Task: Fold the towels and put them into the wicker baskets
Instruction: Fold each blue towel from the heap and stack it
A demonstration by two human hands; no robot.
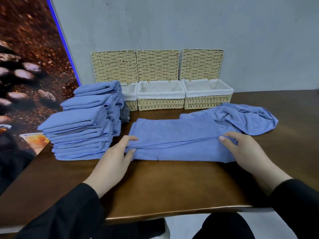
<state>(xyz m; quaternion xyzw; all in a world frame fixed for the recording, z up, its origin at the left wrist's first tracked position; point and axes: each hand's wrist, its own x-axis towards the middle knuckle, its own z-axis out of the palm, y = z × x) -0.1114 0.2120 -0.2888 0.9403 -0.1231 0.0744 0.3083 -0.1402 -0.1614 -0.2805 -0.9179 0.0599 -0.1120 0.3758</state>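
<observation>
Blue towel (174, 135) lies flat on the brown table (164, 187), partly folded lengthwise, a fold edge running across its near half. Left hand (115, 156) pinches the towel's left end, thumb and fingers curled on the cloth. Right hand (241, 149) grips the right end, fingers wrapped over a bunched edge. Black sleeves on both arms. Loose towel (246, 118) crumpled just beyond and right of the flat one, overlapping its far right corner. Stack (81, 133) of folded blue towels at left, a second stack (103, 94) behind it. Three baskets (160, 95) with white liners in a row at the wall, lids (157, 65) standing open against it; the left basket is partly hidden by the stacks. The middle and right baskets hold no towels.
</observation>
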